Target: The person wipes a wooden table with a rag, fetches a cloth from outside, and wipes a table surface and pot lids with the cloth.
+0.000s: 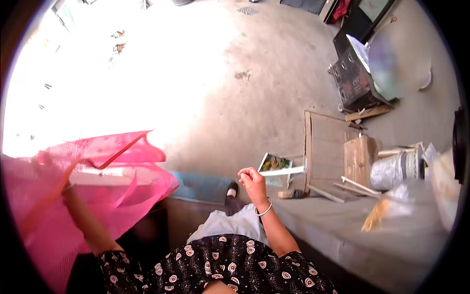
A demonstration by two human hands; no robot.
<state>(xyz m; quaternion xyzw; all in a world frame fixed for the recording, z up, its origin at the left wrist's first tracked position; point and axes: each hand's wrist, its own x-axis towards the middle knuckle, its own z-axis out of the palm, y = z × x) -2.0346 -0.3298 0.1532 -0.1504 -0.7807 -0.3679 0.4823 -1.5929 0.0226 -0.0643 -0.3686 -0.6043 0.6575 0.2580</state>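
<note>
A bright pink mesh bag (117, 191) with a red-orange edge band spreads across the left side. My left forearm reaches into its folds, and my left hand (46, 159) shows only as a blur through the mesh. The bag is held up around that hand, though the separate fingers cannot be made out. In front of my body, my right hand (253, 183) is raised with its fingers curled together, apart from the bag. Whatever it may pinch is too small or hidden to see. A silver bangle (263, 208) circles the right wrist.
To the right, a grey ledge (338, 223) bears a plastic bag with yellow strands (379, 213). Beyond stand a cardboard box (361, 157), a bucket (389, 171) and a dark speaker-like cabinet (353, 81). A picture-printed box (275, 164) lies past my right hand. Glare whitens the concrete floor (274, 98) at left.
</note>
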